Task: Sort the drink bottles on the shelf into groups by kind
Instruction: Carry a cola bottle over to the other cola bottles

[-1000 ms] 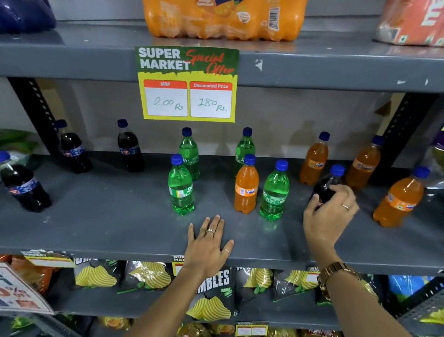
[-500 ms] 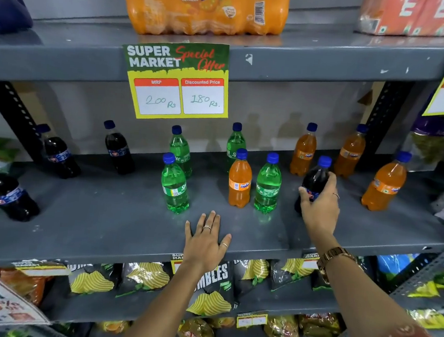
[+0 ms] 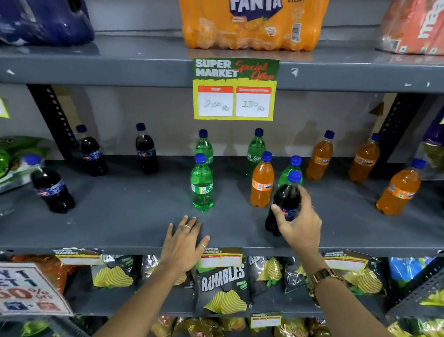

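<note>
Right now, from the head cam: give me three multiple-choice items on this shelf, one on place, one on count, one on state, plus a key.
1. Where do the three dark cola bottles not in hand stand?
A. left part of the shelf
B. right end
C. top shelf

2. How many orange bottles stand on the middle shelf?
A. two
B. four
C. six

3. What is the right hand doing?
A. lying flat on the shelf
B. gripping a dark cola bottle
C. touching the price sign

Key:
1 A: the dark cola bottles stand on the left part of the shelf.
2 B: three orange bottles stand at right, and one orange bottle in the middle stands by the green ones.
3 B: the right hand wraps the held cola bottle; the left hand lies flat on the shelf edge.
</note>
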A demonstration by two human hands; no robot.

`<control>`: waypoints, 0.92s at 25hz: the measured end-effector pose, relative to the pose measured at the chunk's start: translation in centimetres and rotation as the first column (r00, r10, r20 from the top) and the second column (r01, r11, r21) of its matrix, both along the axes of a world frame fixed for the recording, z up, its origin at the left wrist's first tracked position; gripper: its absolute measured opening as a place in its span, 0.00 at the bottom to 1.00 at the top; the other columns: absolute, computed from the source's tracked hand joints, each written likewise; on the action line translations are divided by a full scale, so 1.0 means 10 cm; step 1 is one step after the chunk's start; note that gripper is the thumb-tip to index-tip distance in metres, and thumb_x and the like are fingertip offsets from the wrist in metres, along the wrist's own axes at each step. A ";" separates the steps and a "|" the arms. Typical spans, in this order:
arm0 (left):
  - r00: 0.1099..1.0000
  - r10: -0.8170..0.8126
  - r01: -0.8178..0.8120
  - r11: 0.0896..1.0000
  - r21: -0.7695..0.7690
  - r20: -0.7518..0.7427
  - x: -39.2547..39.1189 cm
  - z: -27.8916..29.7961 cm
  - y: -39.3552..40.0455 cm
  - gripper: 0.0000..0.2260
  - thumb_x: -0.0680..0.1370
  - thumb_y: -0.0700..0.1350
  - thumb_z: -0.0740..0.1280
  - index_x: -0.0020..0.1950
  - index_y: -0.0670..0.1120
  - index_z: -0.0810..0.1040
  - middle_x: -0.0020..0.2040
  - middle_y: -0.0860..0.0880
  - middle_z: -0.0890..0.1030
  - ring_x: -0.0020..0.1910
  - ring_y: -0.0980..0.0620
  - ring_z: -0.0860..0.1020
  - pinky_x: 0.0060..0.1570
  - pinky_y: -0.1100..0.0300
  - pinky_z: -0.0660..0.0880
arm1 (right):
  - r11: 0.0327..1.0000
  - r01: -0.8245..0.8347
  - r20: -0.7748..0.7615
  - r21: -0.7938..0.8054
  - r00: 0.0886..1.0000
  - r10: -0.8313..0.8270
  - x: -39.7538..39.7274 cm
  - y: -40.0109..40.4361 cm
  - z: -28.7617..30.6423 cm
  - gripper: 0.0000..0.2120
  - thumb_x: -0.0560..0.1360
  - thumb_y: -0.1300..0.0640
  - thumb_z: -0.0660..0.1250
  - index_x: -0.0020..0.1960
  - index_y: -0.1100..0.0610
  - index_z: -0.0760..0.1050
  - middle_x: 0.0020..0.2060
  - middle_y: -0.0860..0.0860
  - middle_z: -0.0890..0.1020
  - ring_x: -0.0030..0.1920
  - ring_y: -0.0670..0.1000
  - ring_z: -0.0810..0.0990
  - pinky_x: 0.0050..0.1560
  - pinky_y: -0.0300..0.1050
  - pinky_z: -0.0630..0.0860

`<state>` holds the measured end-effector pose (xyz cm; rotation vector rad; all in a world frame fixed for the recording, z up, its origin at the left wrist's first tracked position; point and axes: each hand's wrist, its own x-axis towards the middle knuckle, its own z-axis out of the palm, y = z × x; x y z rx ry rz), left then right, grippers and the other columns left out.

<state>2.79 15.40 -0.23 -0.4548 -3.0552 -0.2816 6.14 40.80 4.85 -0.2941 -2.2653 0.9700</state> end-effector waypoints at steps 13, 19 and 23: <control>0.978 0.180 -0.177 0.983 -0.039 0.106 -0.02 0.02 -1.38 0.37 0.77 0.66 0.49 0.76 0.43 0.46 0.78 0.45 0.48 0.77 0.48 0.45 0.73 0.44 0.43 | 0.934 -0.357 0.014 0.030 0.934 0.357 -0.47 -1.90 -0.12 0.33 0.68 0.50 0.72 0.67 0.54 0.62 0.56 0.60 0.80 0.54 0.65 0.78 0.49 0.55 0.76; 0.965 0.207 -0.204 0.978 -0.031 0.163 -0.12 0.01 -1.63 0.47 0.71 0.73 0.51 0.75 0.40 0.40 0.78 0.44 0.42 0.76 0.48 0.41 0.73 0.43 0.39 | 0.898 -0.437 0.045 -0.044 0.897 0.439 -0.78 -2.49 -0.10 0.32 0.69 0.50 0.70 0.68 0.51 0.58 0.56 0.59 0.79 0.56 0.64 0.75 0.51 0.53 0.73; 0.955 0.237 -0.235 0.971 -0.031 0.177 -0.19 0.00 -1.70 0.55 0.64 0.78 0.51 0.74 0.40 0.38 0.78 0.43 0.41 0.76 0.48 0.40 0.72 0.41 0.37 | 0.878 -0.472 0.052 -0.077 0.878 0.476 -0.96 -2.67 -0.08 0.32 0.69 0.51 0.71 0.67 0.50 0.58 0.57 0.58 0.78 0.57 0.62 0.74 0.53 0.52 0.72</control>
